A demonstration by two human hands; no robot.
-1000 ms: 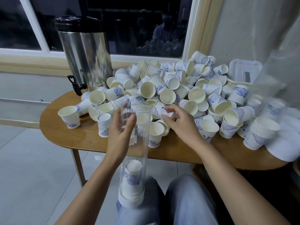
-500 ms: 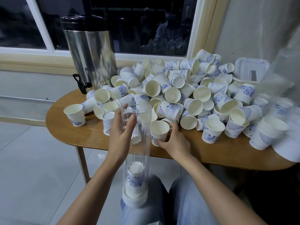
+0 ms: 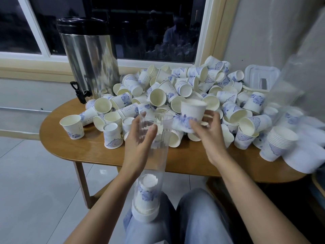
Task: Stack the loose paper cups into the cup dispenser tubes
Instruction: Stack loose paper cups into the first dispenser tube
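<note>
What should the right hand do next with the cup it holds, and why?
Probably turn the cup mouth down and carry it left over the open top of the tube. The right hand holds it mouth up, just right of the tube, which the left hand grips, while the stack inside appears to sit bottoms up.

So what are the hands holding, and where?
Left hand grips the clear tube near its top; right hand holds a cup by its lower side.
</note>
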